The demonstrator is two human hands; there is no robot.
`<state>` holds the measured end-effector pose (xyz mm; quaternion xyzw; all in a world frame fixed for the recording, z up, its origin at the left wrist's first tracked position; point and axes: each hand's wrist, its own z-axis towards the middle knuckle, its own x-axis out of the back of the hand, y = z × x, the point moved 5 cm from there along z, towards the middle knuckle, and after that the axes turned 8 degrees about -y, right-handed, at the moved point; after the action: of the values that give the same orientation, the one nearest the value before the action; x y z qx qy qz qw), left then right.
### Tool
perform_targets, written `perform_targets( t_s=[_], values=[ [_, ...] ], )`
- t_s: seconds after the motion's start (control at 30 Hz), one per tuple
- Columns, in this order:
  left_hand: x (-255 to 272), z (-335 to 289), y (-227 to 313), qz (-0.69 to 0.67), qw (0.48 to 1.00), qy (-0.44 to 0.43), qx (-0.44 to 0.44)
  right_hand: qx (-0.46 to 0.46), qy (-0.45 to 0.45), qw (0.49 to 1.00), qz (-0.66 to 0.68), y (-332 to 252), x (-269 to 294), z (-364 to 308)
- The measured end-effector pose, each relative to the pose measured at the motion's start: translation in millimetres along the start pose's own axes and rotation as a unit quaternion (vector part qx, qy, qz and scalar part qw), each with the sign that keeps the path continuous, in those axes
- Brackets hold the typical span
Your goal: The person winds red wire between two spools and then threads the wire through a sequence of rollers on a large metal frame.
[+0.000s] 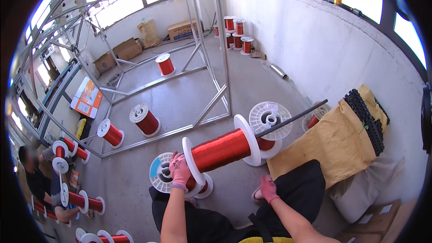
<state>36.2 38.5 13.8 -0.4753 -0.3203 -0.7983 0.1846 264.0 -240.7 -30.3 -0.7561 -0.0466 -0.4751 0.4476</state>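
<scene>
A large spool of red wire (219,150) with white flanges lies tilted in front of me, raised above the floor. A dark rod (292,119) sticks out of its far right end. My left hand (179,171), in a pink glove, is closed at the spool's left flange; its fingertips are partly hidden there. Below that hand stands another spool with a white flange (160,173). My right hand (268,189), also gloved in pink, hangs near my right knee with its fingers stretched and holds nothing. Behind the rod stands an upright spool with a wide white flange (270,116).
A metal frame (211,116) rises ahead, with red spools (145,120) in and around it. Brown paper sacking (315,148) lies to my right, beside the wall. At the left a person (38,175) sits among several spools. More spools (238,28) are stacked by the far wall.
</scene>
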Motion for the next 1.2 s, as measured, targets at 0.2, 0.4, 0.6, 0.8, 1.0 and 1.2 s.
perform_targets(
  t_s=[0.2, 0.4, 0.6, 0.8, 1.0, 1.2],
  values=[
    [10, 6, 12, 0.035, 0.999, -0.015, -0.008, 0.262, 0.197, 0.903, 0.277, -57, 68, 61],
    [14, 10, 16, 0.105, 0.993, -0.044, -0.017, 0.052, -0.005, 0.997, -0.059, -21, 6, 7],
    [7, 6, 9, 0.060, 0.998, -0.016, -0.029, 0.195, 0.185, 0.943, 0.193, -37, 51, 46],
    [-1, 5, 2, 0.087, 0.995, -0.029, -0.029, 0.240, 0.231, 0.934, 0.129, -63, 45, 25],
    [-8, 4, -3, 0.114, 0.993, -0.028, -0.015, 0.148, 0.143, 0.962, 0.181, -31, 49, 9],
    [-5, 5, 0, 0.090, 0.996, -0.010, -0.027, 0.233, 0.206, 0.934, 0.173, -71, 62, 58]
  ],
)
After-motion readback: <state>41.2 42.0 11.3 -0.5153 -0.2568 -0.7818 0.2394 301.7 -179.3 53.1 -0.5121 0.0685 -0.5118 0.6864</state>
